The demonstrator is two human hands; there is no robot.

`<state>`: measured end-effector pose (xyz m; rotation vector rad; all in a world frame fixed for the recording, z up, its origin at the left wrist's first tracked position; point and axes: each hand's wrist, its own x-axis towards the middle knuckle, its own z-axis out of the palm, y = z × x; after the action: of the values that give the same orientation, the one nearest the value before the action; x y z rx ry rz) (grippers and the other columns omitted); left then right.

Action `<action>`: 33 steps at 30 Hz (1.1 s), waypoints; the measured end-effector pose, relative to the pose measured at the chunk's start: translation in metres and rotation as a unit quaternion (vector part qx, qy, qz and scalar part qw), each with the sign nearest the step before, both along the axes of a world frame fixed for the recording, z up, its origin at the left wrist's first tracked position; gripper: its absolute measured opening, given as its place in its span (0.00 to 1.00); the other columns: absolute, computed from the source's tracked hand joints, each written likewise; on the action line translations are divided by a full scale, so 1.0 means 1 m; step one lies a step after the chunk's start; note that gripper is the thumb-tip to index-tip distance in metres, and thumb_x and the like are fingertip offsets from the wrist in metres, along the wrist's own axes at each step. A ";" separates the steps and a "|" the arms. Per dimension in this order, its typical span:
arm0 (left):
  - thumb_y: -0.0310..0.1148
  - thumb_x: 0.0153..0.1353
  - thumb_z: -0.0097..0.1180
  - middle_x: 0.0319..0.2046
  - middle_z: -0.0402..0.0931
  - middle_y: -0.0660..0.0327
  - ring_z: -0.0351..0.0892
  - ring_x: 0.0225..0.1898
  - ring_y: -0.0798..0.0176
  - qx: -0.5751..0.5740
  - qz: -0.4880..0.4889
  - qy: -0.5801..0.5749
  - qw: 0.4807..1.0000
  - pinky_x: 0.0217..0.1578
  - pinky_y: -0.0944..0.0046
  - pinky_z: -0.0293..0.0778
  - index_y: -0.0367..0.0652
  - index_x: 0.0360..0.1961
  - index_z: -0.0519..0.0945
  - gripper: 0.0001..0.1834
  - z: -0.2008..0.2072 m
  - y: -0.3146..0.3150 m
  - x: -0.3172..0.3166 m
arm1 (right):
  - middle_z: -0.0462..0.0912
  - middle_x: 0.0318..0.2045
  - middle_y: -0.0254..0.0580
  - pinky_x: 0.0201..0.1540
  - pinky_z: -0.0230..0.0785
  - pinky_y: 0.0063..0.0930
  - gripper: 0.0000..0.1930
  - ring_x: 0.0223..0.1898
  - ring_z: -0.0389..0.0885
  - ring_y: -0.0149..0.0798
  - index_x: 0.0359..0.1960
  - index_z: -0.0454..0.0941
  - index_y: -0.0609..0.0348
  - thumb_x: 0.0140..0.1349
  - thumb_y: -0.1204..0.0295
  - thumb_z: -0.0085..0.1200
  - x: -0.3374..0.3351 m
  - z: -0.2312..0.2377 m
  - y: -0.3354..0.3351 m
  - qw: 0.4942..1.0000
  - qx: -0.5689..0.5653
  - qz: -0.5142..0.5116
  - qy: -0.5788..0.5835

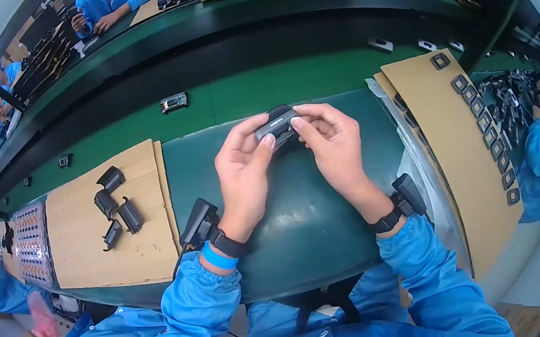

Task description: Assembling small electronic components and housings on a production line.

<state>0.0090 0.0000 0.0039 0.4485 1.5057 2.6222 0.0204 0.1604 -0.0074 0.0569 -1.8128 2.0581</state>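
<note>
A small grey and black plastic housing [278, 124] is held up over the dark green work mat [295, 235]. My left hand [243, 180] grips its left end, thumb on the near face and fingers behind. On the right end, my right hand [335, 150] pinches it the same way, with the thumb pressed against the front. Part of the housing lies hidden under the fingers and thumbs. Both wrists carry black straps with dark box-shaped devices, and a blue band [219, 257] circles my left wrist.
Several black plastic parts [129, 215] lie on a cardboard sheet [107, 260] at left. Another cardboard sheet [483, 225] at right bears a row of black frames [487, 126]. Beyond the mat, a green conveyor belt [236, 95] carries housings [174, 102]. Co-workers in blue sit around.
</note>
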 end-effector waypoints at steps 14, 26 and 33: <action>0.20 0.75 0.53 0.45 0.86 0.58 0.83 0.47 0.72 -0.070 0.023 0.021 0.997 0.49 0.70 0.78 0.33 0.54 0.79 0.10 -0.010 -0.010 -0.011 | 0.78 0.39 0.29 0.50 0.74 0.20 0.22 0.44 0.77 0.22 0.64 0.79 0.68 0.68 0.86 0.60 -0.004 -0.001 0.005 0.991 0.028 0.133 -0.001; 0.23 0.76 0.53 0.42 0.86 0.62 0.81 0.42 0.76 -0.094 0.008 0.013 0.995 0.45 0.72 0.75 0.38 0.63 0.77 0.17 -0.014 -0.020 -0.025 | 0.76 0.36 0.25 0.45 0.69 0.17 0.18 0.38 0.72 0.21 0.59 0.83 0.67 0.68 0.85 0.60 -0.015 -0.003 -0.002 0.990 0.034 0.130 -0.043; 0.28 0.72 0.61 0.65 0.75 0.44 0.81 0.52 0.64 -0.089 0.149 -0.060 0.983 0.49 0.64 0.80 0.35 0.71 0.66 0.30 -0.022 -0.012 -0.035 | 0.84 0.34 0.29 0.41 0.69 0.20 0.14 0.35 0.77 0.23 0.55 0.85 0.64 0.69 0.77 0.62 -0.121 -0.013 0.027 0.995 0.071 -0.008 -0.066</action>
<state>-0.0257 -0.0124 -0.0180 0.0504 1.8716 2.6291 -0.1001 0.1870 -0.0200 -0.0555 -2.0296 1.9602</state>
